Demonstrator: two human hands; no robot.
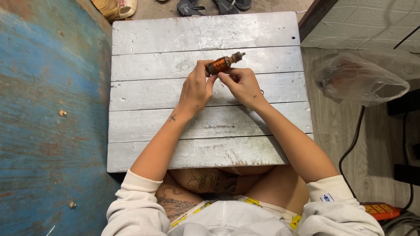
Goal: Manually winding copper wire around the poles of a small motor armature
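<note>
Both of my hands hold a small motor armature point(224, 63) with copper-coloured windings and a metal shaft end, raised a little above a silver-painted wooden plank board point(166, 122). My left hand point(196, 88) grips the wound body from the left with thumb and fingers. My right hand point(242, 84) pinches at its lower right side, fingertips close to the left thumb. The shaft end points up and to the right.
A worn blue surface point(48, 113) lies left of the board. At the right, a clear plastic bag point(361, 78) rests on wood-look flooring, with a black cable point(352, 144) and an orange power strip point(379, 210). Sandals point(212, 6) lie beyond the board's far edge.
</note>
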